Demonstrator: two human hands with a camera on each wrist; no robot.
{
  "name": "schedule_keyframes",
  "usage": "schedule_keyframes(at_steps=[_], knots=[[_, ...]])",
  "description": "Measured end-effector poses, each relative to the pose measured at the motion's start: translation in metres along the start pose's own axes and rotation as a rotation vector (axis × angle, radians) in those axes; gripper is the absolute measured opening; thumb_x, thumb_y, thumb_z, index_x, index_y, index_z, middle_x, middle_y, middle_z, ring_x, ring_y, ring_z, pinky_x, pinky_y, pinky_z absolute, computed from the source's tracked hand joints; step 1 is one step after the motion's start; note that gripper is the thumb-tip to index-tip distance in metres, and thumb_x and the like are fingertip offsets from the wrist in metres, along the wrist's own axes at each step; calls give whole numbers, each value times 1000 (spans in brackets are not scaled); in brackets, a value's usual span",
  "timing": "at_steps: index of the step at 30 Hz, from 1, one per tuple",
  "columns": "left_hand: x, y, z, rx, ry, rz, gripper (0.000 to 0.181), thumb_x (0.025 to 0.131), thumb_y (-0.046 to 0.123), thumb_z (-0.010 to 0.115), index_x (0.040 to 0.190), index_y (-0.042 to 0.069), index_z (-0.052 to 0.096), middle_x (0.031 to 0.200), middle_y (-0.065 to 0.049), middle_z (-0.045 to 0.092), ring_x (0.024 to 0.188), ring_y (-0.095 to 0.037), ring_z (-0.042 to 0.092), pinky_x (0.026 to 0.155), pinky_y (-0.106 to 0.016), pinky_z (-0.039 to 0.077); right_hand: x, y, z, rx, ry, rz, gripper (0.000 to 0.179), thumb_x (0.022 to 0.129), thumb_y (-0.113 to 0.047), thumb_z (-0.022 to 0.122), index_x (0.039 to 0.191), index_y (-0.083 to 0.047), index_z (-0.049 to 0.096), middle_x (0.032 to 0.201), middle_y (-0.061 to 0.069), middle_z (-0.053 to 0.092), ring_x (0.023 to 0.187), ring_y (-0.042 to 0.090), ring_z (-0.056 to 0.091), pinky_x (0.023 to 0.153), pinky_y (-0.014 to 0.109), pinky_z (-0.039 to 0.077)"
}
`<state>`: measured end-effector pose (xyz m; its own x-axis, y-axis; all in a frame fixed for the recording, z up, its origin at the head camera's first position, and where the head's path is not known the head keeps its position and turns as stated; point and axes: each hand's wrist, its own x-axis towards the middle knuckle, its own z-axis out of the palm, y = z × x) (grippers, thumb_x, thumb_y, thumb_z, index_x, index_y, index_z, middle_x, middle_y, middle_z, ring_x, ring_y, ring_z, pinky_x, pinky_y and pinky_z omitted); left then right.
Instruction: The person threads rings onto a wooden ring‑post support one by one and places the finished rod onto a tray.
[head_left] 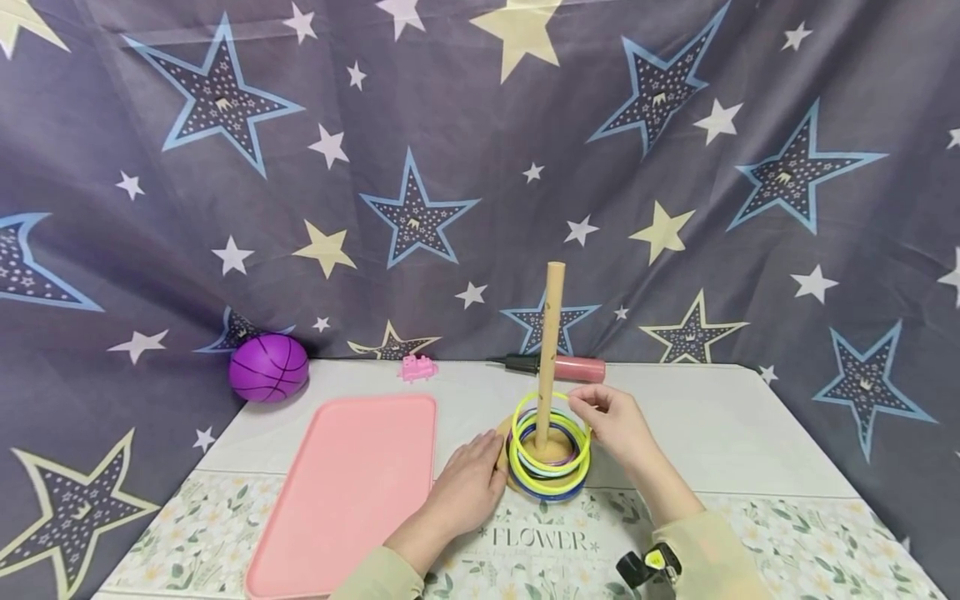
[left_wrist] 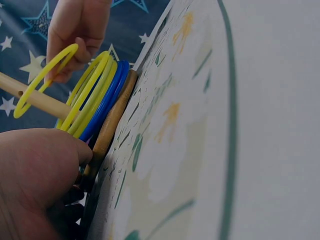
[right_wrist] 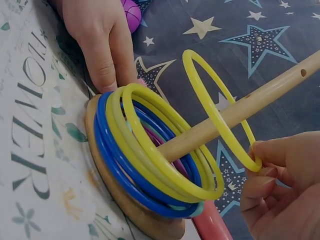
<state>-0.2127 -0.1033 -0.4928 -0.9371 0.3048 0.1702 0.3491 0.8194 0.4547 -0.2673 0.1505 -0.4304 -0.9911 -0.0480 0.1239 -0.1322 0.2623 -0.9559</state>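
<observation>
A wooden post (head_left: 551, 333) stands upright on a round wooden base (right_wrist: 119, 200). Several plastic rings lie stacked round its foot, with yellow rings (right_wrist: 150, 157) above blue rings (right_wrist: 104, 132); parts of purple and light blue ones show between them. My right hand (head_left: 617, 421) pinches one more yellow ring (right_wrist: 209, 109) between thumb and fingers. That ring encircles the post, tilted, above the stack in the right wrist view. My left hand (head_left: 472, 483) rests against the left side of the base, fingers fairly straight; its fingertips are partly hidden in the left wrist view.
A pink tray (head_left: 348, 500) lies to the left of the base. At the back are a purple ball (head_left: 268, 368), a small pink toy (head_left: 417, 367) and a pump with a red barrel (head_left: 579, 369) behind the post. A starry curtain (head_left: 465, 108) hangs beyond the table.
</observation>
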Motion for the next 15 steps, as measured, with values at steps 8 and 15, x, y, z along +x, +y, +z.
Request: schedule_keyframes(at_steps=[8,15], knots=[[0,2,0,-3,6,-2,57,115,23,53,163,-5,47,171,-22,43,161,-39,38,132,-59,28,-1,3,-2,-42,-13,-20,18,108,-13,73,113,4,77,91,9,70,73,12,53,55,21,46],[1,1,1,-2,-1,-2,56,114,21,53,163,-6,47,170,-24,44,160,-40,39,132,-59,29,-2,10,-2,-77,-14,-20,16,108,-12,73,112,3,78,90,4,69,74,13,54,55,22,46]])
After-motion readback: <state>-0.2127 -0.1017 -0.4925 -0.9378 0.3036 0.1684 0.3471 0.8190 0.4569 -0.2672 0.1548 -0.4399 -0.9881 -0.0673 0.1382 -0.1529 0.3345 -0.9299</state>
